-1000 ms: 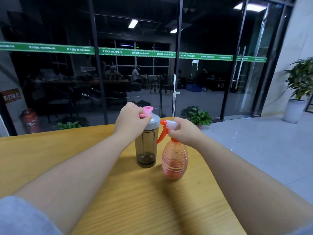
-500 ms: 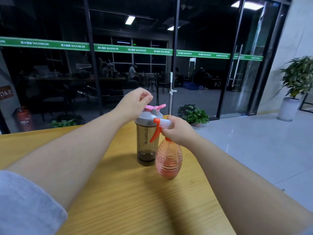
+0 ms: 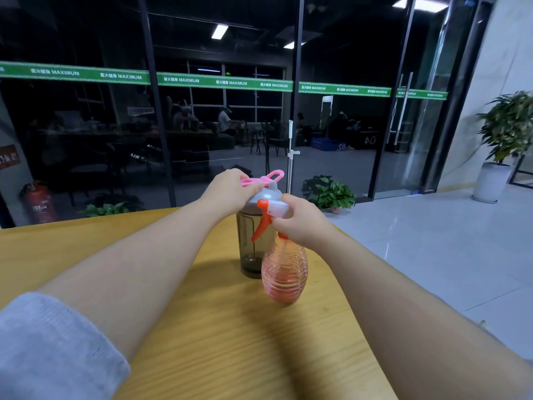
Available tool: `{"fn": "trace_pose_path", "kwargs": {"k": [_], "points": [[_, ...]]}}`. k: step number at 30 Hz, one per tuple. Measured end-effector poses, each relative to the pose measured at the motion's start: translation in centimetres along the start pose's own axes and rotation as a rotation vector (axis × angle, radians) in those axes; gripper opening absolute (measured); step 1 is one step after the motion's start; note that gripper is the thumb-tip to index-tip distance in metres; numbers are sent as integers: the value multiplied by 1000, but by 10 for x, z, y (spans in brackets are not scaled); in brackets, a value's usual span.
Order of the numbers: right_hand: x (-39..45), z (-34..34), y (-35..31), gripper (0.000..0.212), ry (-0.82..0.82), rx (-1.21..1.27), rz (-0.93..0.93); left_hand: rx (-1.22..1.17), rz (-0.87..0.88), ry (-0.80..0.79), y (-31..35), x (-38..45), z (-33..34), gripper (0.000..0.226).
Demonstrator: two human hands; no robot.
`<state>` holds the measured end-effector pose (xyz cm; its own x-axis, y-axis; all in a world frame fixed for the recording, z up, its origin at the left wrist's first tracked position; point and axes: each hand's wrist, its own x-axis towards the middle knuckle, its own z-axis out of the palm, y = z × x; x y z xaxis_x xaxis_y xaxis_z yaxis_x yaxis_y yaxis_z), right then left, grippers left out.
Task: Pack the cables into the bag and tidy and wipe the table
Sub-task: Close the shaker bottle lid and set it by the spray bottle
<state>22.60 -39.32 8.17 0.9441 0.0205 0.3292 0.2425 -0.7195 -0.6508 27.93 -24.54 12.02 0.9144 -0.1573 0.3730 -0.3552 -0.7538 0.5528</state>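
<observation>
The table [image 3: 219, 350] has a yellowish wood-grain top with a smooth, faintly satin finish. The spray bottle [image 3: 284, 275] is ribbed, translucent pink plastic with a glossy orange trigger, and the shaker cup [image 3: 249, 243] beside it is smoky see-through plastic under a matt grey lid with pink plastic loops. The sleeve [image 3: 52, 350] is soft, finely knitted grey cloth; the floor tiles [image 3: 450, 255] are pale and glossy.
</observation>
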Motion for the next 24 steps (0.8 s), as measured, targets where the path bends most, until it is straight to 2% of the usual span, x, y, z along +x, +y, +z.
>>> {"fn": "trace_pose_path", "kwargs": {"k": [4, 6, 9, 13, 19, 22, 24], "points": [[-1, -1, 0, 7, 3, -55, 0, -143, 44, -27, 0, 4, 11, 30], [0, -1, -1, 14, -1, -55, 4, -205, 54, -55, 0, 4, 13, 26], [-1, -1, -2, 19, -9, -59, 10, -234, 31, -64, -1, 4, 16, 41], [0, 0, -2, 19, 11, -65, 19, -272, 26, -49, -2, 3, 20, 37], [-4, 1, -4, 24, 33, -226, 26, -205, 50, -30, -5, 4, 22, 34], [-5, 1, -5, 15, 30, -272, 49, -183, 63, -51, -7, 2, 21, 40], [-7, 2, -6, 25, 25, -305, 73, -163, 65, -52, -8, -1, 18, 45]]}}
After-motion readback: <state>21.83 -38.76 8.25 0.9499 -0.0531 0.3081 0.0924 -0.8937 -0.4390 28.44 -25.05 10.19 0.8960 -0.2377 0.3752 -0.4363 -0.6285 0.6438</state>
